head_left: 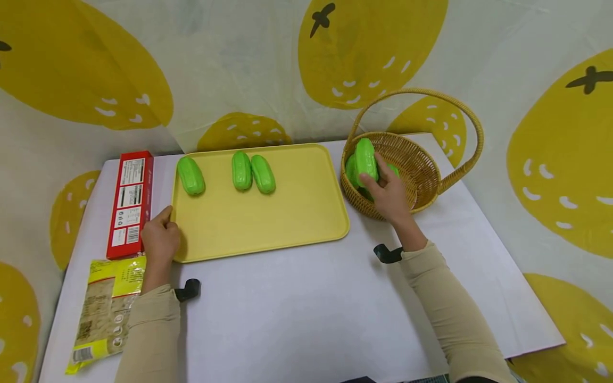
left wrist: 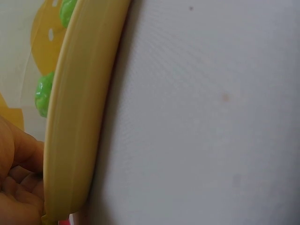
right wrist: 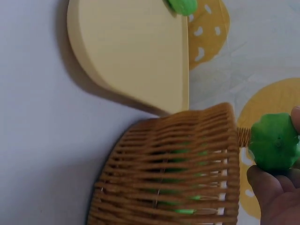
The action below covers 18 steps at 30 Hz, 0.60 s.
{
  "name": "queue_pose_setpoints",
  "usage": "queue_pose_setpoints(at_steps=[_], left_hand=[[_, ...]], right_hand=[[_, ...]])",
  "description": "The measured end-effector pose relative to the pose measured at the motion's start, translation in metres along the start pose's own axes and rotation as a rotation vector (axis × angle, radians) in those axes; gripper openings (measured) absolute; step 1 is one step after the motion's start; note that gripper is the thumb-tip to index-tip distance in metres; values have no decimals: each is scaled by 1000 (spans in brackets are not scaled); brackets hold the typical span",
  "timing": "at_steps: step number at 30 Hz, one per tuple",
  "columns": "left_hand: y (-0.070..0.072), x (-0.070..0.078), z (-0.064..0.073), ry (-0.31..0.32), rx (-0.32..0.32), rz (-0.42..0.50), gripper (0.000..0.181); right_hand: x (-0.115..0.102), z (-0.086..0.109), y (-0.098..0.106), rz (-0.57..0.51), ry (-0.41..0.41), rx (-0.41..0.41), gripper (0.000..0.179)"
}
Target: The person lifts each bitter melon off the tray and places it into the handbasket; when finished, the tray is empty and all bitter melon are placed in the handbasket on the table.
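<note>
Holding one green gourd [head_left: 365,162] in the right hand [head_left: 391,196], with thumb and fingers clamped on it, just above the left side of the wicker basket [head_left: 423,165]. Showing more green gourds [head_left: 351,171] inside the basket, beneath the held one, too covered to count. Touching the left edge of the single yellow tray [head_left: 268,223] with the left hand [head_left: 162,236]; cannot tell a pinch on the rim from a mere touch. Counting three gourds [head_left: 262,174] on the tray: two side by side near its back edge, one well apart by the left end. Standing out left of the tray, one red box [head_left: 130,205], bearing white printed panels, small symbols and a barcode, with print too small to read. Nearer the front, one yellow-ended packet [head_left: 102,311], with small print, round icons and another barcode, likewise unreadable. Wearing two black brackets [head_left: 189,290], one per wrist, over a white tabletop [head_left: 297,314], before a fruit-patterned curtain [head_left: 230,69]
</note>
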<state>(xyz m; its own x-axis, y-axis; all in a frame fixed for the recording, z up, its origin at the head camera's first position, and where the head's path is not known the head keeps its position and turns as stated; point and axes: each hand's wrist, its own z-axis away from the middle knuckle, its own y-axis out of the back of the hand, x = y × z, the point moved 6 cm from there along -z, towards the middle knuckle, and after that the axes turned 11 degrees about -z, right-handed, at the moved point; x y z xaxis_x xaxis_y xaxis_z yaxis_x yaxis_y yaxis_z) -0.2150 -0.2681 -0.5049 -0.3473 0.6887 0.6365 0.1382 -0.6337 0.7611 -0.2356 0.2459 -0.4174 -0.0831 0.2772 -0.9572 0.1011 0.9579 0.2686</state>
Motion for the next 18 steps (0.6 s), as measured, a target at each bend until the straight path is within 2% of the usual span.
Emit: queue_pose_setpoints(at_steps=[4,12,18], left_hand=[[0,0,0,4,-5,-5,53],[1,1,-1,-11,16,-7,53],[1,0,-1,-10,10,-12,54]], right_hand=[[2,0,10,69,-20,35,72],[8,0,27,96,-61,69,74],[12,-1,40,142,-72,97,73]])
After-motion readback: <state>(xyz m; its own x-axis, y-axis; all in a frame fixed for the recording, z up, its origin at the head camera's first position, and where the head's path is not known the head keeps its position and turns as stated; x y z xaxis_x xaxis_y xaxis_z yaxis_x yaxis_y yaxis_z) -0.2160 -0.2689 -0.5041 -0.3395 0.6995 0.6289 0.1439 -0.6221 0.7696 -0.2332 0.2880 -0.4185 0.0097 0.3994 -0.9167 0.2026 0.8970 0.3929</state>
